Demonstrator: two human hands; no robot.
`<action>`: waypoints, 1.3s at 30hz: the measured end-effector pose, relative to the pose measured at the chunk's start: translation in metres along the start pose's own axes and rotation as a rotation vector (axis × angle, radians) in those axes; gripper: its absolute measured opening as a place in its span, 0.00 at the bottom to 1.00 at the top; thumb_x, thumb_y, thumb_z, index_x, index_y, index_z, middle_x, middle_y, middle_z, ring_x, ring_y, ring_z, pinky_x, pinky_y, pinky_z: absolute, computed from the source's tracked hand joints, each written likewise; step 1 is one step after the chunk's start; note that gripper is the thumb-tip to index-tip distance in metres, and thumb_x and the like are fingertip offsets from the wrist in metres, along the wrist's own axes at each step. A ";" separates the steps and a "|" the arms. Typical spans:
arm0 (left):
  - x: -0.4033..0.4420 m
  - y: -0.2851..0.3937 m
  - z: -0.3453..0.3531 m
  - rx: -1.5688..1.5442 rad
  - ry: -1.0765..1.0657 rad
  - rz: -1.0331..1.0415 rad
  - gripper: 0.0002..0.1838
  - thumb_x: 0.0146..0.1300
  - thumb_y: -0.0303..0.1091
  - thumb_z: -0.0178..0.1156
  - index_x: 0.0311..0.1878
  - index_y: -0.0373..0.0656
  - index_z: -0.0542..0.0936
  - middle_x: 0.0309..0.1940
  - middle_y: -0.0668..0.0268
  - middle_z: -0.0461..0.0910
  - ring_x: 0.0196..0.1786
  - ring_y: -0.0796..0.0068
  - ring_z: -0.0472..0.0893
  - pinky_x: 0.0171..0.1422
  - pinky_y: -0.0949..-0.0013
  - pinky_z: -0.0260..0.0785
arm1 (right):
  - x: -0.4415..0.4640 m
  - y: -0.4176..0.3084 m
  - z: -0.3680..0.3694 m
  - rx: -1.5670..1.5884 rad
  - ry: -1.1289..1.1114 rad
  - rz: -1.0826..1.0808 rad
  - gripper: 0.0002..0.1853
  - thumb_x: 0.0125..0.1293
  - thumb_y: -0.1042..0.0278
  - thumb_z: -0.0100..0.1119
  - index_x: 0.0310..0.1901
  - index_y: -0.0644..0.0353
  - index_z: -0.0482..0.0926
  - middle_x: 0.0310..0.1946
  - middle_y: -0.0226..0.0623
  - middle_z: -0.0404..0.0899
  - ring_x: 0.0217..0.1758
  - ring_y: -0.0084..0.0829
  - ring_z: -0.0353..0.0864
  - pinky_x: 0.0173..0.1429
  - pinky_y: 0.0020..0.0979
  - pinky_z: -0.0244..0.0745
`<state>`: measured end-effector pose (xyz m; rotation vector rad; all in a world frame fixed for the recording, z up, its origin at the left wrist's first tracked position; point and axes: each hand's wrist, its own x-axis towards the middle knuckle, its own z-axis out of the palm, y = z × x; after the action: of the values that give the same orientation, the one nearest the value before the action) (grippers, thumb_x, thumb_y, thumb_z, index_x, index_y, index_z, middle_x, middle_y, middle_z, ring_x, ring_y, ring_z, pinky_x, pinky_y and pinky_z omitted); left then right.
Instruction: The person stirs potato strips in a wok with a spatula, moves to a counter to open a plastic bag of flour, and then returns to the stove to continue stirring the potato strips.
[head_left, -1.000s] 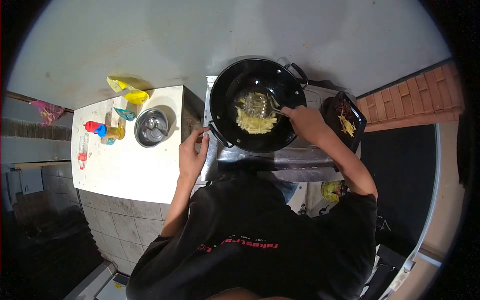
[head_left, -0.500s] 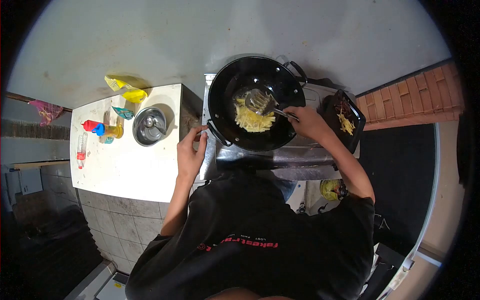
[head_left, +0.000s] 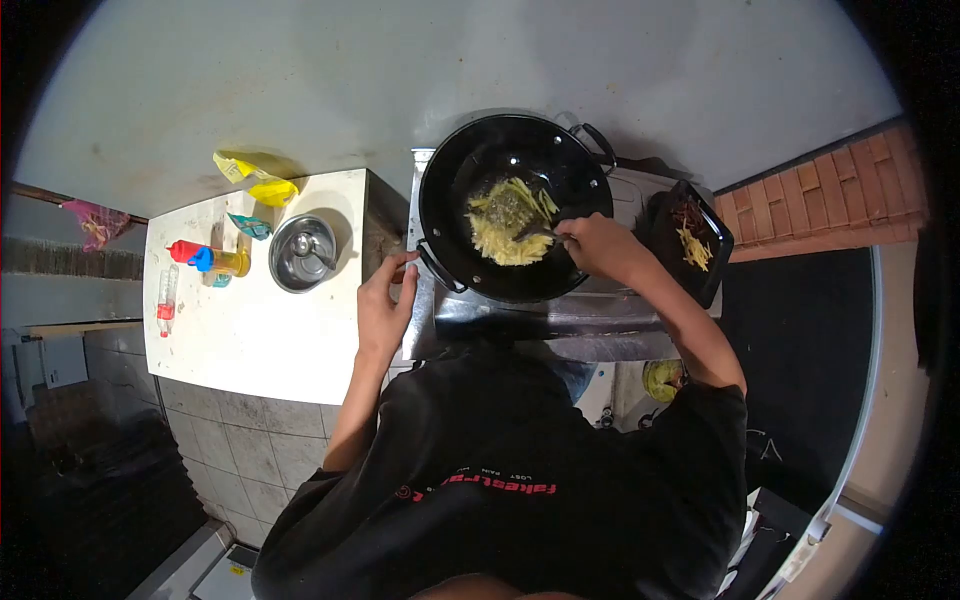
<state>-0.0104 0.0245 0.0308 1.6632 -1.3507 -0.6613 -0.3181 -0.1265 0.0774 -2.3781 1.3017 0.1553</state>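
My right hand [head_left: 597, 246] is closed around the handle of a slotted metal spatula [head_left: 535, 232]. Its head is low in the black wok [head_left: 462, 150], partly hidden among the food. Pale yellow strips [head_left: 510, 240], resembling cut potato, lie in bubbling oil at the middle of the wok, a few greener ones at the upper right. Beside the wok's left handle [head_left: 440, 268] is my left hand [head_left: 384, 300], thumb and forefinger apart, with nothing in it. Whether a fingertip touches that handle I cannot tell.
The wok stands on a metal stove [head_left: 540, 330]. Right of it, a black tray [head_left: 722, 240] holds yellow strips and dark pieces. On the white table [head_left: 240, 350] at left are a steel bowl [head_left: 290, 275], squeeze bottles [head_left: 230, 261], a clear bottle [head_left: 167, 295] and a yellow bag [head_left: 270, 190].
My right hand has brought the spatula down from above the food into the strips, shifting slightly left and toward me. Greenish strips now show at the upper right of the pile. My left hand stays put.
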 end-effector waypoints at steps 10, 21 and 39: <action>0.000 0.007 -0.002 0.008 -0.038 -0.062 0.10 0.74 0.25 0.58 0.53 0.33 0.82 0.45 0.56 0.89 0.43 0.69 0.89 0.51 0.67 0.79 | -0.006 0.001 0.001 -0.013 -0.057 0.037 0.13 0.70 0.67 0.54 0.52 0.53 0.85 0.41 0.54 0.87 0.46 0.56 0.87 0.53 0.54 0.82; -0.001 0.001 0.001 -0.014 0.013 0.033 0.11 0.74 0.30 0.60 0.54 0.39 0.84 0.40 0.55 0.89 0.41 0.66 0.90 0.34 0.68 0.75 | 0.016 0.029 -0.060 0.475 -0.493 0.195 0.15 0.80 0.58 0.50 0.61 0.48 0.78 0.25 0.28 0.72 0.24 0.23 0.71 0.27 0.28 0.67; 0.000 0.002 0.000 0.024 0.008 0.035 0.11 0.73 0.30 0.60 0.55 0.41 0.85 0.35 0.55 0.88 0.37 0.67 0.89 0.30 0.68 0.70 | -0.024 0.005 0.004 -0.002 0.020 -0.011 0.16 0.70 0.67 0.58 0.57 0.50 0.84 0.41 0.51 0.87 0.47 0.53 0.87 0.51 0.53 0.82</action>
<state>-0.0111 0.0247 0.0327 1.6553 -1.3835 -0.6194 -0.3349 -0.1084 0.0793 -2.3937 1.2973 0.1302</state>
